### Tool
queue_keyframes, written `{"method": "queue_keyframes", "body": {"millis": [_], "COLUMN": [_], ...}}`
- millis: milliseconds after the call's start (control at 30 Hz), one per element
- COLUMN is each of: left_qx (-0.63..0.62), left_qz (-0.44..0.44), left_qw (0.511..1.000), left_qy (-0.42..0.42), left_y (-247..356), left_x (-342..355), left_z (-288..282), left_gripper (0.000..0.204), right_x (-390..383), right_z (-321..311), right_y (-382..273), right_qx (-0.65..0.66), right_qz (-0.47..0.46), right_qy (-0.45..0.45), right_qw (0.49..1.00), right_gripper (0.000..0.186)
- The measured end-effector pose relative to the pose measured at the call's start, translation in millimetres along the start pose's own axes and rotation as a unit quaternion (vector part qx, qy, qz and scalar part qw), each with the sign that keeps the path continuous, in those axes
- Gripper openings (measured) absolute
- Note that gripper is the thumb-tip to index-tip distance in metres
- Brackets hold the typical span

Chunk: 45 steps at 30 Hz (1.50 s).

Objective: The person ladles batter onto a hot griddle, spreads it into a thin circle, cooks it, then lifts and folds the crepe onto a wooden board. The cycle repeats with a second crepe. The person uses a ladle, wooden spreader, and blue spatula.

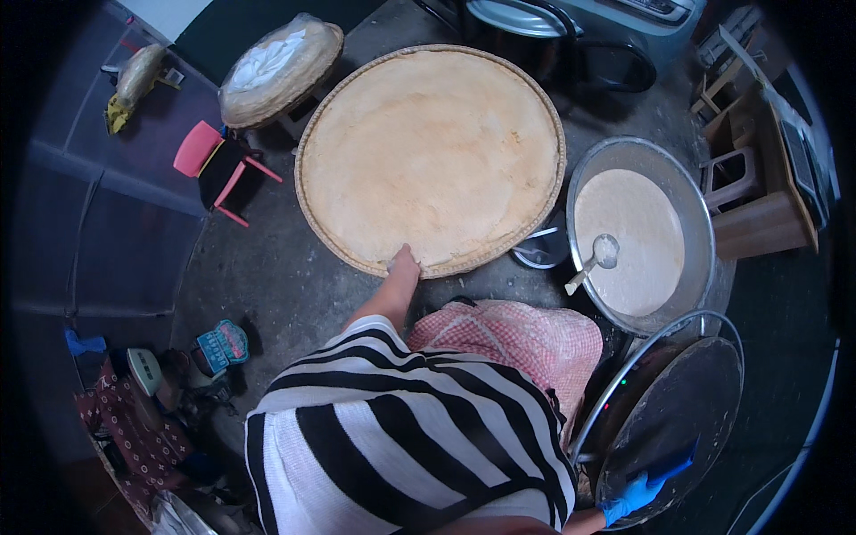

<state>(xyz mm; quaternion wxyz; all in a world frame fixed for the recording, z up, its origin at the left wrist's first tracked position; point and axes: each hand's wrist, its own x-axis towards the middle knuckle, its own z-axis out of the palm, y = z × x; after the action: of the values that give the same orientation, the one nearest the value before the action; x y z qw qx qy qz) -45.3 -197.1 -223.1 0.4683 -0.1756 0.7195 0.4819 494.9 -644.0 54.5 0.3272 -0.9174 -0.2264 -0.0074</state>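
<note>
My left hand (404, 260) reaches to the near edge of a large round stack of pale, thin sheets (428, 152) on a woven tray (555, 160), its fingers curled there on something I cannot make out. My right hand (637, 495), in a blue glove, holds a blue scraper (669, 468) on a large dark round griddle (673, 401) at lower right. A wide metal basin (700, 223) of pale batter stands beside the griddle, with a ladle (604, 252) resting in it.
A small dark bucket (544, 259) sits between tray and basin. A wrapped round tray (254, 111) and a pink chair (196, 147) stand at upper left. A wooden cabinet (758, 232) is at right. Stools and bundled items (147, 419) lie at lower left.
</note>
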Motion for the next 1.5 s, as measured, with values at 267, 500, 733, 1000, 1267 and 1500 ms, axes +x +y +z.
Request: {"method": "queue_keyframes", "body": {"millis": [267,500,733,1000,1267,1500], "left_qx": [0.386,0.541,0.677,0.622,0.438,0.442], "left_qz": [-0.078,0.599,0.601,0.612,0.701,0.663], "left_qw": [0.902,0.570,0.412,0.483,0.471,0.461], "left_qy": [-0.175,-0.157,-0.104,-0.075,-0.309,-0.390], "left_y": [50,47,25,26,-57,-117], "left_x": [-91,-99,-63,-73,-159,-248], "left_z": [-28,41,62,75,115,124], "left_gripper": [0.032,0.043,0.072,0.071,0.054,0.051], "right_x": [-17,-32,-61,-48,101,273], "right_z": [-2,14,12,35,69,107], "right_y": [-42,-51,-55,-98,-93,-45], "right_qx": [0.000,0.026,-0.057,-0.063,-0.047,-0.150], "right_qz": [0.085,-0.016,0.155,0.024,-0.124,-0.077], "right_qy": [-0.008,-0.007,0.098,-0.033,-0.174,-0.063], "right_qw": [0.996,1.000,0.981,0.997,0.976,0.984], "right_gripper": [0.057,0.053,0.036,0.033,0.021,0.015]}}
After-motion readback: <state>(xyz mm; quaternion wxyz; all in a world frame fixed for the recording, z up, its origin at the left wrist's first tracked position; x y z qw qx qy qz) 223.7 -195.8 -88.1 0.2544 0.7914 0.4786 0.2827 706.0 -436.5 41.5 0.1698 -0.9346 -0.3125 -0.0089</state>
